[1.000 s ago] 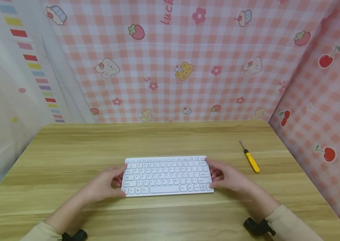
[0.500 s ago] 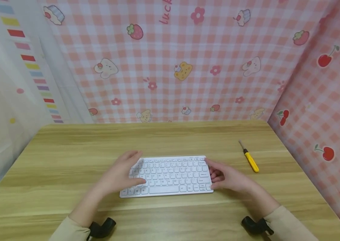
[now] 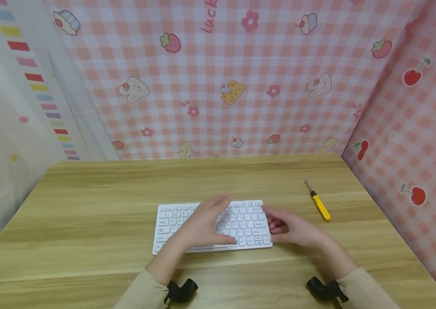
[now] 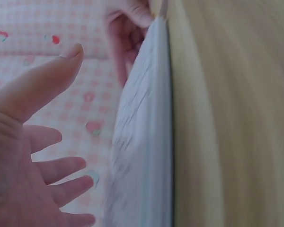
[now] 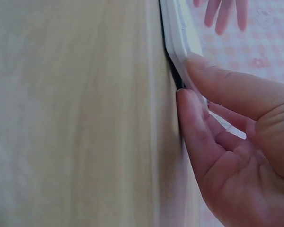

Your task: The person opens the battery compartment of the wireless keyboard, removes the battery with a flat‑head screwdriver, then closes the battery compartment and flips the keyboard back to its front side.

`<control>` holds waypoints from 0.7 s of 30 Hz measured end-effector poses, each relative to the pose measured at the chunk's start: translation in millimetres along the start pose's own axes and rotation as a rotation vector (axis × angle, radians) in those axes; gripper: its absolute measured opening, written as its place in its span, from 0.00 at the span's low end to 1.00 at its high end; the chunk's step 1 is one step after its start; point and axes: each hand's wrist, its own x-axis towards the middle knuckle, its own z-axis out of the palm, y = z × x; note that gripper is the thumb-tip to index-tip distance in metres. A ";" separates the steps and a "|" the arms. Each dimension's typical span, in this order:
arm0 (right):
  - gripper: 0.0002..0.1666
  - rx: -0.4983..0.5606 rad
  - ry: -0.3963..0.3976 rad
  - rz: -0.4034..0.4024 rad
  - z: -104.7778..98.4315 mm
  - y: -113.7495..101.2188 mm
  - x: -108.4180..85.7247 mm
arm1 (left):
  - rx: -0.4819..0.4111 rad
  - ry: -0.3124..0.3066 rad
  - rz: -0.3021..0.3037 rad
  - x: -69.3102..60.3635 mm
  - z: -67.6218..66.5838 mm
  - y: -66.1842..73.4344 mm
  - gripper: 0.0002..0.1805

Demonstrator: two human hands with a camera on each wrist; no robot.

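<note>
A white keyboard [image 3: 167, 223] lies on the wooden table, keys up. Over its middle, my left hand [image 3: 202, 225] hovers with thumb and fingers spread, hiding part of the keys. In the left wrist view that hand [image 4: 23, 142] holds nothing and stands apart from the keyboard [image 4: 146, 127]. My right hand [image 3: 293, 228] is at the keyboard's right end. Seen from the right wrist, the thumb lies on the upper face and a finger presses under the edge, so the right hand [image 5: 236, 142] pinches the keyboard corner [image 5: 177, 38].
To the right of the keyboard lies a screwdriver [image 3: 320, 207] with a yellow handle, its tip toward the back. A pink checked cloth [image 3: 218, 107] hangs behind the wooden table [image 3: 86, 201], and another closes off the right side.
My left hand has let go of the keyboard's left end and moved right, above the keys, to the middle. The right hand stays at the right end. The keyboard has hardly moved.
</note>
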 end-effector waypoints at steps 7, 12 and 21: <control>0.37 -0.007 0.038 -0.050 -4.8 -3.1 -11.0 | 0.129 -0.047 0.010 25.4 29.7 16.7 0.63; 0.29 -0.030 0.102 -0.082 -14.6 -1.4 -22.8 | 0.227 -0.072 0.010 38.2 49.0 21.2 0.65; 0.28 -0.032 0.182 -0.057 -23.7 4.8 -29.7 | 0.318 -0.099 0.033 54.9 61.4 25.3 0.66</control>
